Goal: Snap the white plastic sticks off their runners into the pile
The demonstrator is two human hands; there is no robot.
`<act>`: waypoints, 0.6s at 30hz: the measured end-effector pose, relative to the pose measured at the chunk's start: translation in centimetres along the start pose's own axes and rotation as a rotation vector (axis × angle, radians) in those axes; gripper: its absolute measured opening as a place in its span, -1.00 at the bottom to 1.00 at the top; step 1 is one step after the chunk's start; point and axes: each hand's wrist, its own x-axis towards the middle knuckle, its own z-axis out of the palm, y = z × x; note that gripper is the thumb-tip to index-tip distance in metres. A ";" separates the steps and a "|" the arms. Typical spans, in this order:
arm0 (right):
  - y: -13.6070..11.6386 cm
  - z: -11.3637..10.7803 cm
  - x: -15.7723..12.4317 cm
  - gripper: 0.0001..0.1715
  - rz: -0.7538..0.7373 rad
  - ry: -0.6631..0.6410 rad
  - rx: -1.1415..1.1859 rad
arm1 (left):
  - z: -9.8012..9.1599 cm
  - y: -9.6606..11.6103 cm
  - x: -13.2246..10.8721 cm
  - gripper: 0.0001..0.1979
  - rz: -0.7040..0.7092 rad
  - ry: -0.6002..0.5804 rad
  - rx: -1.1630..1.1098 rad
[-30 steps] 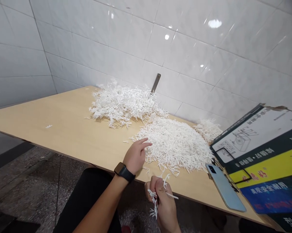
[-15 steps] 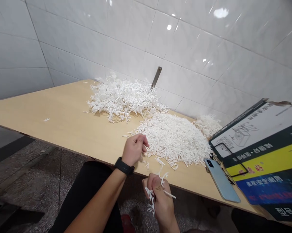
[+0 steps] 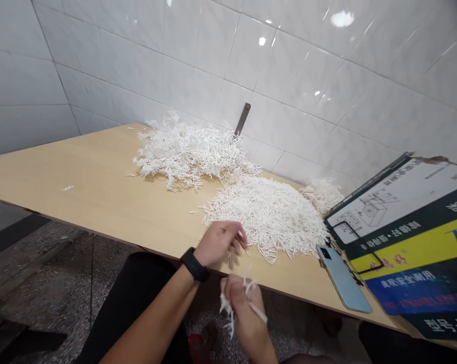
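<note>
My right hand (image 3: 247, 313) is closed on a white branched plastic piece (image 3: 228, 316), whose thin prongs stick out on both sides of the fingers. Just above and to its left is my left hand (image 3: 222, 243), with a black watch (image 3: 195, 265) on the wrist. The left fingers are bent and slightly apart, blurred by motion, and no piece shows between them. This hand hovers at the near edge of a mound of small white pieces (image 3: 274, 212). Behind, to the left, lies a looser heap of white branched pieces (image 3: 190, 151).
A pale wooden table (image 3: 80, 172) runs along a tiled wall (image 3: 198, 65). At the right a light blue phone (image 3: 345, 280) lies by a printed cardboard box (image 3: 414, 253). A metal strip (image 3: 242, 120) stands behind the heap. Another small white pile (image 3: 323, 193) sits by the box.
My left hand has moved right and slightly nearer, and its fingers have loosened. My right hand has turned slightly, still gripping the branched piece.
</note>
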 end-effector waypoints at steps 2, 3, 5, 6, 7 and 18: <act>-0.1 0.2 -0.6 -0.41 0.007 -0.024 -0.005 | -1.4 0.0 0.5 -0.63 0.050 0.225 0.052; -0.1 0.1 -0.6 -0.41 -0.008 -0.014 0.038 | -1.9 0.1 0.7 -0.66 0.077 0.245 0.079; -0.3 -0.4 -0.1 -0.42 -0.062 0.096 0.153 | -2.5 0.2 0.7 -0.75 0.142 0.155 0.156; -0.5 -0.8 0.3 -0.43 -0.078 0.171 0.193 | -2.6 0.2 0.6 -0.75 0.181 0.120 0.216; -0.6 -1.3 0.7 -0.44 -0.082 0.246 0.216 | -2.4 0.2 0.5 -0.74 0.222 0.119 0.295; -0.9 -3.0 2.1 -0.65 -0.037 0.430 0.171 | 0.2 -0.2 -0.9 -0.60 0.246 -0.057 0.619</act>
